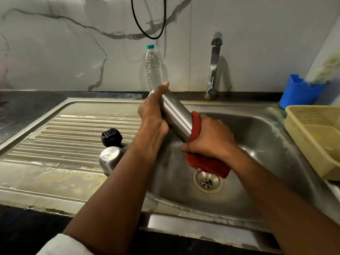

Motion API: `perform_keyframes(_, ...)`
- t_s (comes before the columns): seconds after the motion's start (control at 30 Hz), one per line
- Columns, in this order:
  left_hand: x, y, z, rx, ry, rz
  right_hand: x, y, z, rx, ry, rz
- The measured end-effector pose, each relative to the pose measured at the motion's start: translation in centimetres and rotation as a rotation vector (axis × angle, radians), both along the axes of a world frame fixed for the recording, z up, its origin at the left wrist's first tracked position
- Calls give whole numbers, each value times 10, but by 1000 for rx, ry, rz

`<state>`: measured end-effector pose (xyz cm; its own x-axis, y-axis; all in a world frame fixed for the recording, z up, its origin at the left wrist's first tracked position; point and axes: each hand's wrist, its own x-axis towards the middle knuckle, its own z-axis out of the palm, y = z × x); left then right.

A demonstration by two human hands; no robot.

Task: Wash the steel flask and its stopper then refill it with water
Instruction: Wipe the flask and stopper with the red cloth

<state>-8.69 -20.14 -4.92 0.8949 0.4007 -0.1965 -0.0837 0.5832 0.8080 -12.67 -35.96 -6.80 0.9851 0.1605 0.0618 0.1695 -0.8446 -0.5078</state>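
One stained steel sink [266, 126], ribbed drainboard [73, 137], marble-veined wall [73, 43] behind.

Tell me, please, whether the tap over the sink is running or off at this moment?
Off, as far as the head view shows: no stream falls from the tap into the sink, where the hands rub the flask with a red cloth.
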Motion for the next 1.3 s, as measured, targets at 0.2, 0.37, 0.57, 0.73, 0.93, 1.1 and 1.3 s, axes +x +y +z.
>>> perform_keyframes(0.2,-4,-3,-1,64,-197,-429,-3,-13,9,809,620,237)
perform_keyframes(0.37,2,-9,-1,70,-40,138,4,-5,-7,25,-81,-5)
perform_keyframes(0.57,3,-7,1,-4,-92,15,12,-10,-9,228,27,-81)
perform_keyframes(0.73,2,-15,6,193,-386,-156,8,-33,0,1007,581,1)
perform_keyframes(0.93,2,-2,4,313,-423,-135,11,-38,0,1299,556,-83)
perform_keyframes(1.1,4,-4,-8,456,-419,-151,16,-39,1,1471,261,-263)
perform_keyframes(1.3,1,21,-7,968,-422,-223,29,-47,-8,1531,111,-464)
